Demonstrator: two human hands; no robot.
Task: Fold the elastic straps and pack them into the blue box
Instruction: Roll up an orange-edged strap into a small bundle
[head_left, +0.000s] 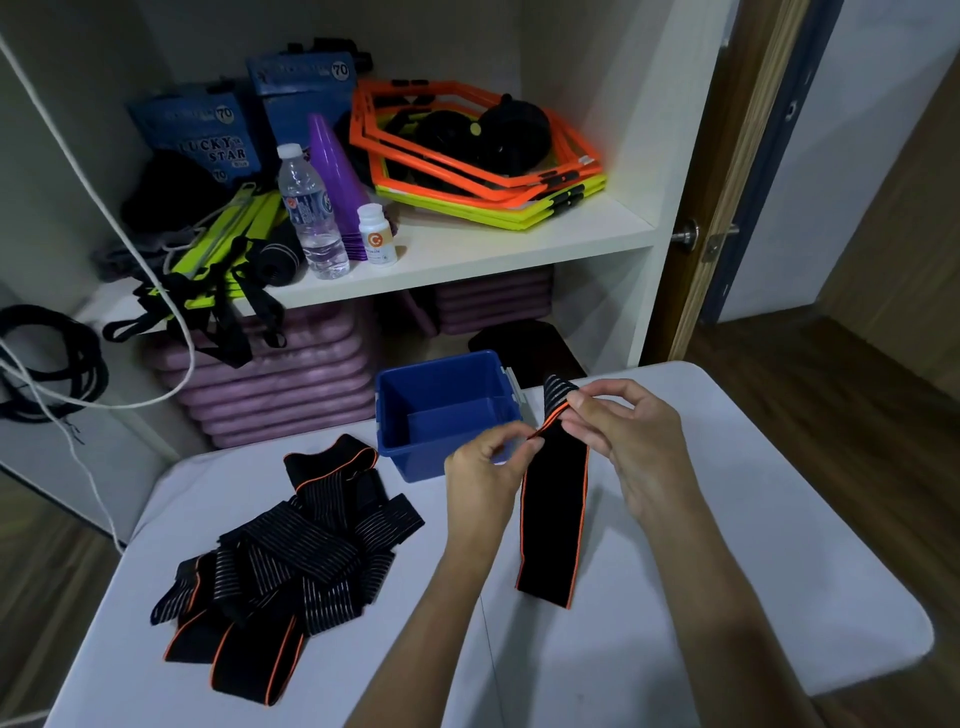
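In the head view, your left hand (485, 457) sits just right of centre, pinching the orange-trimmed edge of a black strap (553, 509) between thumb and fingertips, while your right hand (623, 441), a little further right and higher, has its fingers curled round the same strap at its upper bend. The strap hangs from both hands, and its lower end appears to rest on the white table (727, 597). The blue box (447, 410) stands just above centre, close behind your left hand, and looks empty from here. The pile of straps (291, 551) waiting to be folded lies at lower left, well apart from the one you hold. To fold this one well, I'd line up the orange edges before you press the crease, keep both pinches at the same height so the halves match, and double it again until it looks short enough to lie flat in the box.
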